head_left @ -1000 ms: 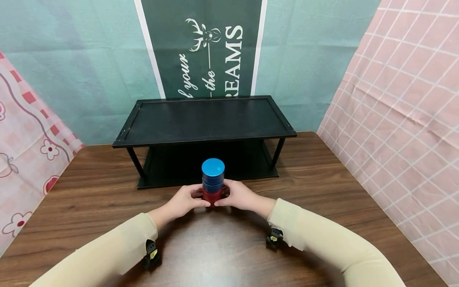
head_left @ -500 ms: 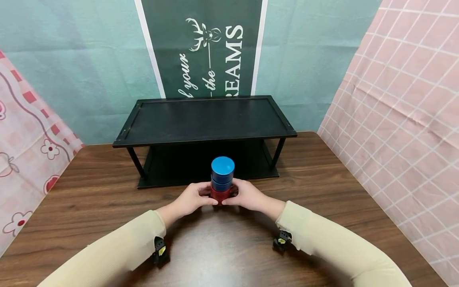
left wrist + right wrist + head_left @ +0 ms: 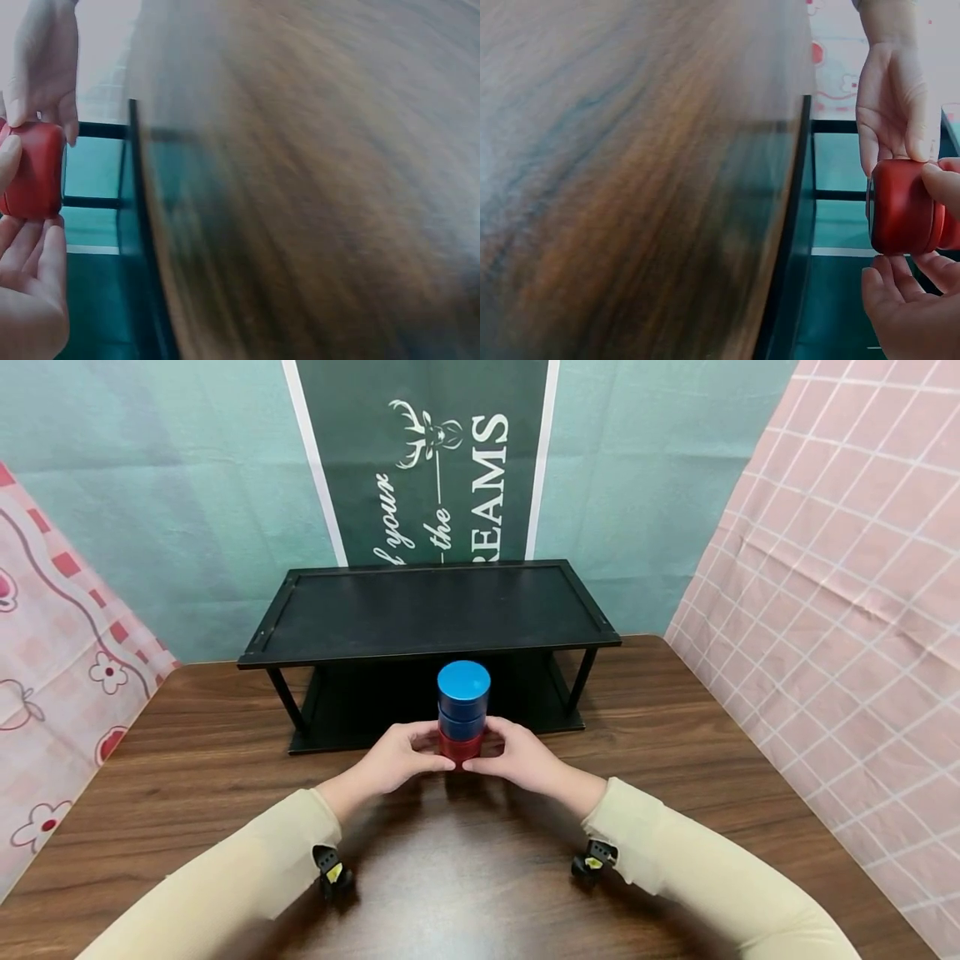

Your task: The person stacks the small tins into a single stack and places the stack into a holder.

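Note:
Upright between both hands in the head view stands a stack of round metal-looking canisters: a blue one (image 3: 463, 685) on top, a darker blue band (image 3: 462, 727) beneath it, and a red canister (image 3: 461, 749) at the bottom. My left hand (image 3: 396, 760) holds the red canister from the left, thumb in front and fingers behind. The right hand (image 3: 527, 760) grips its right side the same way, both thumb tips nearly meeting. In the left wrist view the red canister (image 3: 37, 171) is seen from low down, apart from the tabletop. The wrist views leave the blue parts out.
Just behind the stack is a black two-tier shelf (image 3: 442, 610) with thin posts and a lower board (image 3: 352, 727). The brown wooden table (image 3: 187, 785) stretches out around it. Cloths hang behind and at both sides, including a pink checked one (image 3: 847, 577).
Both hands and the canister stack first shift right, then rise in the head view, so the blue top overlaps more of the shelf. The grip looks the same; the shelf has not moved.

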`<action>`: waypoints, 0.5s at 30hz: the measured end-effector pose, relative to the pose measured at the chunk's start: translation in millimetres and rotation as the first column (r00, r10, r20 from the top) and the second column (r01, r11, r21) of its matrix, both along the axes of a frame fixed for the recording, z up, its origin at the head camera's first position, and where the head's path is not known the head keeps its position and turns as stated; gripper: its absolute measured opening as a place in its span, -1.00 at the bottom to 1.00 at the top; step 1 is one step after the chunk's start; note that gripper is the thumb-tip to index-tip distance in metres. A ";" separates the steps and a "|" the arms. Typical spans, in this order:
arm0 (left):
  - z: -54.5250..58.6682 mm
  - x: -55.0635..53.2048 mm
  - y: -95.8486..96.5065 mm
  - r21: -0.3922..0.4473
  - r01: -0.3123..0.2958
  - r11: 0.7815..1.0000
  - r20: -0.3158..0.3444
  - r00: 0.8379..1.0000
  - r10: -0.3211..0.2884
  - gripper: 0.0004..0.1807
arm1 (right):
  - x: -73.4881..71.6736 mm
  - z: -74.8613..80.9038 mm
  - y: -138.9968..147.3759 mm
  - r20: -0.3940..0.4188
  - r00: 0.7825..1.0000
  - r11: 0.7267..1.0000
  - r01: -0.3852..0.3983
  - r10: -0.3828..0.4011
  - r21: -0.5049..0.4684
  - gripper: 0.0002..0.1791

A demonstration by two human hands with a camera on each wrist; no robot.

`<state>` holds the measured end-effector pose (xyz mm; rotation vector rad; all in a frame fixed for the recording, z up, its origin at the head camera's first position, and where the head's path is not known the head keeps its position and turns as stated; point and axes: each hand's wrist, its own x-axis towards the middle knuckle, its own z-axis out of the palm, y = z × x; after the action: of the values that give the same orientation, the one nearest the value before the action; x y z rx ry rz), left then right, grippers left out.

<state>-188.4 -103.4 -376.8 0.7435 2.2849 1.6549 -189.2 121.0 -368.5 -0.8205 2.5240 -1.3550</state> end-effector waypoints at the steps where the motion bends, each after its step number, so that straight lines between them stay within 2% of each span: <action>1: 2.8 -0.1 -0.2 0.001 0.000 1.000 0.000 1.000 0.000 -0.44 | 0.0 2.0 0.1 -0.004 1.000 1.000 0.000 0.000 -0.008 -0.41; 7: 20.0 -2.0 -0.9 -0.003 -0.008 1.000 -0.008 1.000 0.008 -0.45 | 0.4 14.6 -0.6 0.014 1.000 0.997 0.006 -0.005 -0.083 -0.44; 15: 40.7 -4.8 -0.9 0.008 -0.020 1.000 -0.034 0.999 0.020 -0.47 | 1.8 32.6 -3.4 0.030 0.997 0.989 0.071 -0.068 -0.128 -0.46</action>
<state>-193.2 -104.4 -336.1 0.7586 2.3181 1.6734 -187.3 117.7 -335.9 -0.7386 2.4883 -1.5542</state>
